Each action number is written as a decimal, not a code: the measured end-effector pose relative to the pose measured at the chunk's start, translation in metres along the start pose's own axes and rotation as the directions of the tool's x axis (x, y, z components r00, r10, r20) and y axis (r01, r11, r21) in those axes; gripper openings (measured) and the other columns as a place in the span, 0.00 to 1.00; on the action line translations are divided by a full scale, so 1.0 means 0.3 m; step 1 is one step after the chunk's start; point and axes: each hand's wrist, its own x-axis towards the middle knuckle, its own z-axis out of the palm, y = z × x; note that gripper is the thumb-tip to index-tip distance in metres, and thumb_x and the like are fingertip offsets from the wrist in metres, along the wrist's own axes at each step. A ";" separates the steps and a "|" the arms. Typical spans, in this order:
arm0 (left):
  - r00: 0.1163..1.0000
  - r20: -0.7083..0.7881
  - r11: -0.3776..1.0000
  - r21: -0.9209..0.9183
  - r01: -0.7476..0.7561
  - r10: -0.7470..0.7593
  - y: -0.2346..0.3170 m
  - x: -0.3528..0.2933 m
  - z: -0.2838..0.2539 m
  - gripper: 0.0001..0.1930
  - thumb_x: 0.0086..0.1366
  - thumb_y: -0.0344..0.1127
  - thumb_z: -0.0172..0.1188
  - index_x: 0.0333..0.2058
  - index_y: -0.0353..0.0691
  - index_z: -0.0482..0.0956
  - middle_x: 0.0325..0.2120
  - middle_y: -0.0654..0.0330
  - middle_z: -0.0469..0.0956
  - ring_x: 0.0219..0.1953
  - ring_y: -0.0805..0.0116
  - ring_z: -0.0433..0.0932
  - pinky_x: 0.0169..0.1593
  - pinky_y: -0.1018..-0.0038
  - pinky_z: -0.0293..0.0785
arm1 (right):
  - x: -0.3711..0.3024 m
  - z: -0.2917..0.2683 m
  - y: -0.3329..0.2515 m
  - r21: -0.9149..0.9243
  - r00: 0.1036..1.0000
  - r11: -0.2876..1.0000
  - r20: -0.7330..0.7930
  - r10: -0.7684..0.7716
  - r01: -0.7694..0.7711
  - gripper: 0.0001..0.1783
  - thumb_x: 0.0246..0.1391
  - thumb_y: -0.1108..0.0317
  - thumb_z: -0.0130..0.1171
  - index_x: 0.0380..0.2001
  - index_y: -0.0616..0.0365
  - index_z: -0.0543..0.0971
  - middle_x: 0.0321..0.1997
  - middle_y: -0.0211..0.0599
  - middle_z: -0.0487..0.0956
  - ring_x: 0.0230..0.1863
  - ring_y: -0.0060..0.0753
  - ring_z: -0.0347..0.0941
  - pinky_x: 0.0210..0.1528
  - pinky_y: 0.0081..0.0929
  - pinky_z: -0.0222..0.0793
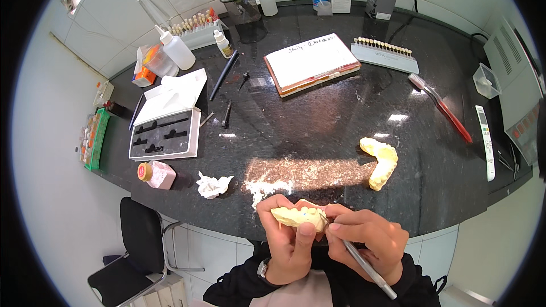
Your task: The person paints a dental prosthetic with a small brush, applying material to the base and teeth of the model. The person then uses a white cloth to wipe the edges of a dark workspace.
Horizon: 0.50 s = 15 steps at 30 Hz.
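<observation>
Above the bench's near edge, my left hand (290,244) grips a pale yellow dental cast (297,216), its row of teeth facing up and away. My thumb presses on the near side of the cast. In my right hand (369,239) is a slim metal carving tool (368,268), held like a pen, its handle slanting down to the right. The tool's tip meets the right end of the cast; fingers partly hide it there. A second yellow dental cast (383,162), curved like a horseshoe, lies on the bench to the right.
Pale shavings (273,186) litter the black bench (318,122). Crumpled tissue (214,185), a pink-filled jar (158,175) and an opened case (166,133) stand left. Farther back are a white-topped box (310,59), a tooth shade guide (384,57) and a red toothbrush (441,108). A chair (139,250) is lower left.
</observation>
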 end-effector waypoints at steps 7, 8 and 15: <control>1.000 0.022 1.000 0.012 0.002 -0.002 -0.008 -0.011 -0.011 0.24 0.68 0.48 0.53 0.45 0.37 0.52 0.35 0.53 0.66 0.31 0.74 0.68 0.33 0.79 0.64 | 0.016 0.016 -0.062 -0.202 1.000 0.979 0.020 0.005 -0.001 0.14 0.36 0.82 0.68 0.29 0.64 0.77 0.29 0.41 0.79 0.32 0.40 0.82 0.28 0.24 0.78; 1.000 0.023 1.000 0.030 0.006 -0.007 -0.010 -0.013 -0.010 0.24 0.68 0.48 0.53 0.46 0.37 0.52 0.35 0.54 0.65 0.31 0.74 0.67 0.33 0.79 0.64 | 0.020 0.022 -0.073 -0.255 1.000 0.967 0.012 0.025 -0.021 0.13 0.36 0.83 0.67 0.29 0.63 0.77 0.26 0.41 0.79 0.31 0.41 0.83 0.27 0.25 0.79; 0.995 0.067 0.997 0.003 -0.077 0.076 -0.037 -0.011 -0.029 0.18 0.69 0.35 0.51 0.46 0.37 0.50 0.38 0.49 0.67 0.35 0.73 0.68 0.37 0.78 0.66 | 0.014 0.036 -0.056 -0.195 1.000 0.981 -0.027 0.010 -0.015 0.14 0.36 0.82 0.68 0.30 0.64 0.76 0.29 0.43 0.79 0.32 0.40 0.82 0.28 0.23 0.77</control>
